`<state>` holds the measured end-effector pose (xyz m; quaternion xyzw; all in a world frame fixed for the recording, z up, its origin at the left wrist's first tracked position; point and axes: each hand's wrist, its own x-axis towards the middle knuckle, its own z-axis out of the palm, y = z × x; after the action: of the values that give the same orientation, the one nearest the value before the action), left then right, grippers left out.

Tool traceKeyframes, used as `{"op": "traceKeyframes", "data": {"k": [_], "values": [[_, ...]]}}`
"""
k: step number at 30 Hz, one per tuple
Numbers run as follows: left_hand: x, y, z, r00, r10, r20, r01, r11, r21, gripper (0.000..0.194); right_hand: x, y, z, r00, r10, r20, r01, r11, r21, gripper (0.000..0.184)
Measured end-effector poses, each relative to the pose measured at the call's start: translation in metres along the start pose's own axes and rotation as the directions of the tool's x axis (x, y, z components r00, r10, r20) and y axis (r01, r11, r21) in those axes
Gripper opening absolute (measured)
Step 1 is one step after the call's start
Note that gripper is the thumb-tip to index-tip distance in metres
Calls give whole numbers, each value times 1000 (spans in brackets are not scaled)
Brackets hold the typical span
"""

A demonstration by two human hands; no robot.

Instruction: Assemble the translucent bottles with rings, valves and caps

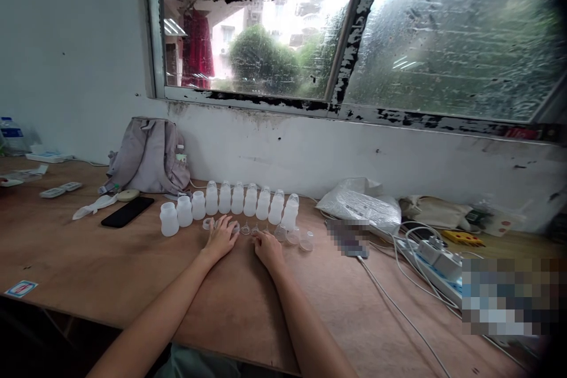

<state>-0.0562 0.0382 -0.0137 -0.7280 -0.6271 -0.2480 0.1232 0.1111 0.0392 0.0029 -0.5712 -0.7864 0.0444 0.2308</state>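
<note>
A curved row of translucent white baby bottles (225, 198) stands upright on the wooden table. Three uncapped bottles (169, 221) are at its left end; the others carry clear domed caps. My left hand (221, 237) lies over clear collar rings (206, 224), its fingers spread and touching the ring area. Close by, my right hand (269, 249) has its fingers bent together at a small clear bottle nipple (256, 229); whatever is under the fingertips is hidden. Another nipple (245, 228) sits between the hands. Loose clear caps (306, 241) rest right of my right hand.
A grey backpack (148, 156) leans against the wall, with a black phone (127, 212) in front. To the right are a plastic-wrapped package (361, 207), a blurred device on a charging cable (401, 310), and a power strip (438, 274) with plugs.
</note>
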Motion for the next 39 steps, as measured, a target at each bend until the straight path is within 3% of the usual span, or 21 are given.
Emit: {"op": "traceKeyframes", "data": {"k": [14,20,22,25,29,39], "values": [[3,-14,-5,995,-82,-59,83,996,29,28,1,6,5,999,-13,-43,14,999,36,27],[55,-44,-50,948,-157,-277,185,980,77,36,2,8,8,997,-18,-80,24,997,77,27],[74,-57,-62,937,-207,-282,251,960,126,40,3,9,8,996,-18,-90,27,995,94,27],[90,-72,-69,951,-218,-220,253,957,146,34,3,10,9,995,-14,-102,26,992,119,27],[89,-76,-67,966,-172,-191,205,964,172,29,3,10,9,993,-8,-121,26,988,151,27],[75,-64,-65,952,-77,-297,127,980,154,27,2,11,10,985,11,-175,33,969,244,25]]}}
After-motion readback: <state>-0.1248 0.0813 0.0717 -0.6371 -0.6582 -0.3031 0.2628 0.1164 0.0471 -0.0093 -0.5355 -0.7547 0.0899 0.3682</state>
